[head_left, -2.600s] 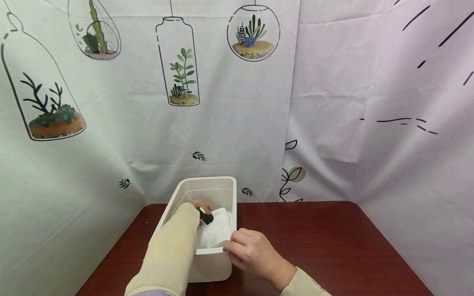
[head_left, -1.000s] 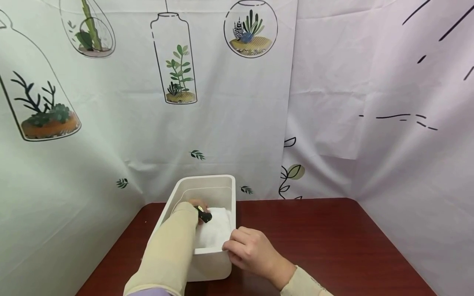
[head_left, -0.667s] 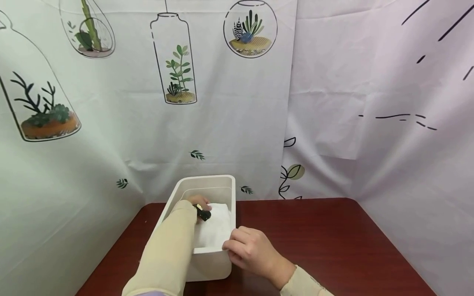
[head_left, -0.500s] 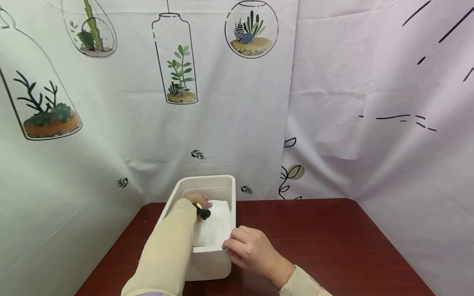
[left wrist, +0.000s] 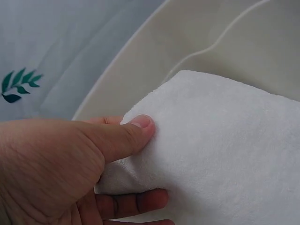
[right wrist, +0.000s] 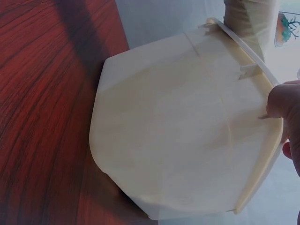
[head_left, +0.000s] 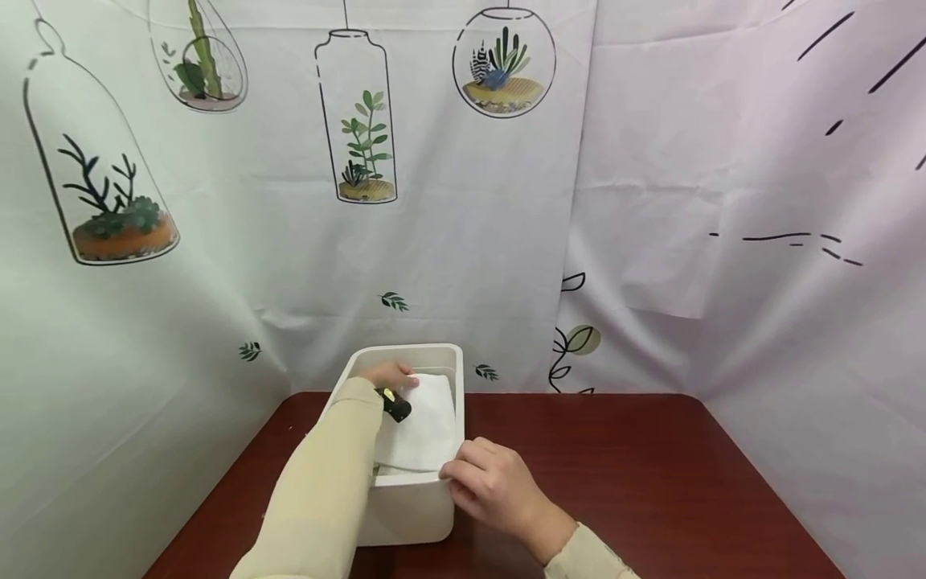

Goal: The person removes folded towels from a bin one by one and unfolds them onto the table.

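Note:
A folded white towel lies within a white plastic bin. My left hand reaches into the bin and pinches the towel's left edge. In the left wrist view, the thumb of that left hand presses on top of the towel, with fingers beneath it. At the near right corner of the bin, my right hand grips the rim. The right wrist view shows the right hand with its thumb hooked over the rim of the bin.
The bin stands on a dark red wooden table, left of its middle. White curtains printed with plants in glass jars hang behind and on both sides. A black wrist strap sits at my left wrist.
The left hand has come up and away from me toward the bin's far end, lifting the towel higher inside it. My right hand has stayed on the rim.

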`<state>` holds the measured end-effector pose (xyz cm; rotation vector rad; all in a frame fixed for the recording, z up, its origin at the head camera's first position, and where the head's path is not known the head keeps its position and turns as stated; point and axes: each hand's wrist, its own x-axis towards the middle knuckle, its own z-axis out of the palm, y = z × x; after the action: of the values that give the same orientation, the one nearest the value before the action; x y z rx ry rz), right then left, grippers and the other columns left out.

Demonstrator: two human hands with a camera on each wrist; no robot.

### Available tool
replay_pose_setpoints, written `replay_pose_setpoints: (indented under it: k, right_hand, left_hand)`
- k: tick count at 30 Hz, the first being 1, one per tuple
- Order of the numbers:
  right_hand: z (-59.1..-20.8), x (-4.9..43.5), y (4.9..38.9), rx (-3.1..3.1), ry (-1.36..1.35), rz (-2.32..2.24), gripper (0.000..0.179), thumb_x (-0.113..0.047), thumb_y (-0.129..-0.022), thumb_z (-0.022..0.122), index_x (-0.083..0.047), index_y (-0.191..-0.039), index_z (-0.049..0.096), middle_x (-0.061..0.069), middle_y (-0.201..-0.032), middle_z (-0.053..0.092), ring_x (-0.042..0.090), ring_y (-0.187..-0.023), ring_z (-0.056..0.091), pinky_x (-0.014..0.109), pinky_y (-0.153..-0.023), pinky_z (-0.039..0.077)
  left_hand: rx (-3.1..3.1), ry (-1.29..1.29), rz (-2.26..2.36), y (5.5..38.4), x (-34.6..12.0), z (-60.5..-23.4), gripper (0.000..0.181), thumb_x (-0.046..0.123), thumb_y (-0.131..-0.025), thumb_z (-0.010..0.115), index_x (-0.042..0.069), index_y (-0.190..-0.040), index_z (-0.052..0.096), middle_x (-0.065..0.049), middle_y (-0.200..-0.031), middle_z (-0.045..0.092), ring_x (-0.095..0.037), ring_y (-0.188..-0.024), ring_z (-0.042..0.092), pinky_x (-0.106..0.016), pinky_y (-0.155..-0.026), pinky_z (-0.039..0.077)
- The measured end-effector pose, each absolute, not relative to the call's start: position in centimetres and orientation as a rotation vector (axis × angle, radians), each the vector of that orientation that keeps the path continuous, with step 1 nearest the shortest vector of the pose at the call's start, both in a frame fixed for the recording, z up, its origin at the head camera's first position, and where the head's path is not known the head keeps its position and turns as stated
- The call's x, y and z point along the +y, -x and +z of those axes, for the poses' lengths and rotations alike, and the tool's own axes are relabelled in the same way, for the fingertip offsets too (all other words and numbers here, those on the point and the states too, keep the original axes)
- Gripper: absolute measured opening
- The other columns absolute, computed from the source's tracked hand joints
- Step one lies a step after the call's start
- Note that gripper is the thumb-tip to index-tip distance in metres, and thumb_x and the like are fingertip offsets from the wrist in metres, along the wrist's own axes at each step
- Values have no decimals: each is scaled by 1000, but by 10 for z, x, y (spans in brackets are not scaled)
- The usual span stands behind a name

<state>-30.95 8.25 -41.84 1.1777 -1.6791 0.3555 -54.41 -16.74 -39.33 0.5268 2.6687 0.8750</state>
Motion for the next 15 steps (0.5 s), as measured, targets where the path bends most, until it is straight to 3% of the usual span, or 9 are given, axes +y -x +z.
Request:
replay_pose_setpoints:
  k: [7, 10, 13, 15]
  right_hand:
    - [-421, 83, 309, -1664, -1165, 380, 29, -2, -65, 73, -17, -90, 72, -7, -84, 59, 8, -69, 54, 15, -62, 47]
    - [-421, 83, 308, -1660, -1167, 387, 30, -1, -66, 74, -17, -91, 73, -7, -85, 60, 9, -70, 55, 15, -63, 48]
    - [-420, 84, 307, -1668, -1173, 393, 29, -2, -67, 76, -17, -92, 73, -7, -85, 60, 9, -71, 55, 15, -64, 48]
    - [-419, 85, 307, -1687, -1178, 394, 26, -5, -70, 78, -17, -92, 73, -7, -85, 60, 9, -71, 55, 15, -64, 48]
  left_hand:
    - [2716, -448, 1032, 502, -158, -353, 19, 13, -102, 60, 1, -88, 57, -8, -82, 58, -27, -74, 68, -39, -74, 58]
    - [2735, -422, 1079, 498, -159, -344, 16, 13, -102, 60, -2, -101, 64, -8, -88, 59, -23, -74, 65, -37, -71, 58]
    - [2708, -336, 1134, 498, -159, -337, 27, 17, -102, 61, -2, -122, 64, -12, -100, 61, -25, -79, 62, -40, -70, 57]
    - [2710, -316, 1149, 495, -160, -330, 29, 18, -102, 61, 0, -125, 64, -13, -103, 61, -28, -82, 61, -43, -70, 57]
